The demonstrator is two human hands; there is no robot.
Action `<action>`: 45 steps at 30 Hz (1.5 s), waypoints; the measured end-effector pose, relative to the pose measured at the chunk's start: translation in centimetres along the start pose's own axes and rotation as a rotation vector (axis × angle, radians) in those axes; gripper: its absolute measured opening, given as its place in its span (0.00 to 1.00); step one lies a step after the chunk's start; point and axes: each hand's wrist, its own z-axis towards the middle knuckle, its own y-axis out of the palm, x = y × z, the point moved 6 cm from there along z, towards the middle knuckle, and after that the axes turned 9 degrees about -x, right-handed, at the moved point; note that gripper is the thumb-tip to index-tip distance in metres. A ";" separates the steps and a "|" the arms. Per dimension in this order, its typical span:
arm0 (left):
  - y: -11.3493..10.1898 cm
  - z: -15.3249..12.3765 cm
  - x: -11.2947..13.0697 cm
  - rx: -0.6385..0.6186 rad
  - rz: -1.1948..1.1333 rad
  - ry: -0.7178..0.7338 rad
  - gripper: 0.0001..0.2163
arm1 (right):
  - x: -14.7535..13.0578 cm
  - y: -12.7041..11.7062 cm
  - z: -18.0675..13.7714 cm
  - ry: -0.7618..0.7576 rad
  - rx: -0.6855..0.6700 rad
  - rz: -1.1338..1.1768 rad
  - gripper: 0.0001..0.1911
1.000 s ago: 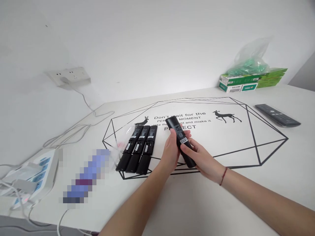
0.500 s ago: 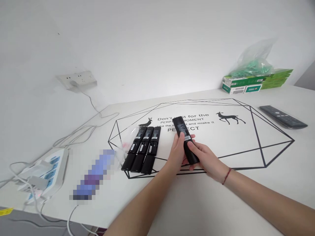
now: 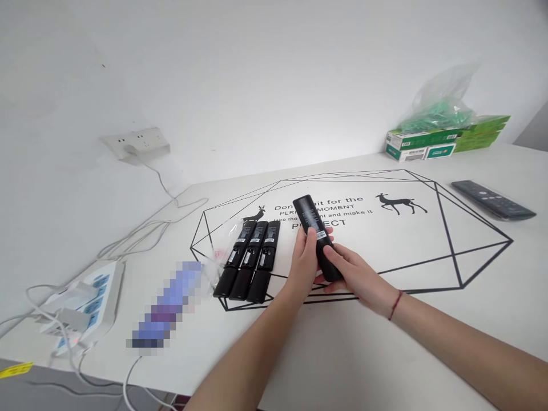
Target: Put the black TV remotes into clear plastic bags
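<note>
Both hands grip one black remote control (image 3: 309, 216), its labelled back facing up and its far end tilted to the left. My left hand (image 3: 303, 260) wraps its left side, thumb resting near the white barcode sticker. My right hand (image 3: 353, 271) closes round the lower end, thumb pressed on the back; its other fingers are partly hidden underneath. Left of the hands lie three more black remotes (image 3: 252, 260) side by side, backs up, with their battery compartments uncovered and the black covers (image 3: 241, 283) at their near ends.
A further remote (image 3: 492, 200) lies keys up at the far right. Green-and-white boxes (image 3: 422, 145) carry a clear plastic bag (image 3: 445, 105) at the back right. On the left are a power strip (image 3: 96, 308) with plugs and cables, a blurred blue object (image 3: 169, 302) and a wall socket (image 3: 137, 142).
The held remote has shifted slightly up and left, both hands still on it. The other remotes have not moved on the table.
</note>
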 end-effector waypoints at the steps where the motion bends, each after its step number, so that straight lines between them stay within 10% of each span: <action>1: -0.1 0.0 0.3 0.012 0.011 0.023 0.18 | 0.0 0.1 -0.1 0.010 -0.009 -0.006 0.20; 7: -3.3 1.2 1.9 0.185 0.129 0.136 0.18 | -0.1 0.1 -0.3 0.003 0.006 -0.056 0.21; 12: -6.5 2.1 2.3 0.259 0.769 -0.049 0.23 | -0.1 -0.1 -0.4 0.010 0.071 -0.028 0.21; 20: -5.4 1.7 2.4 0.232 1.436 -0.054 0.18 | -0.1 -0.1 -0.5 0.008 0.058 -0.018 0.20; 35: -4.9 1.2 2.2 0.253 1.732 -0.155 0.19 | 0.0 -0.5 -0.2 -0.054 0.127 0.020 0.05; 45: -5.3 1.4 2.3 0.303 1.764 -0.184 0.17 | -1.2 1.6 -1.4 -0.231 -0.035 -0.785 0.15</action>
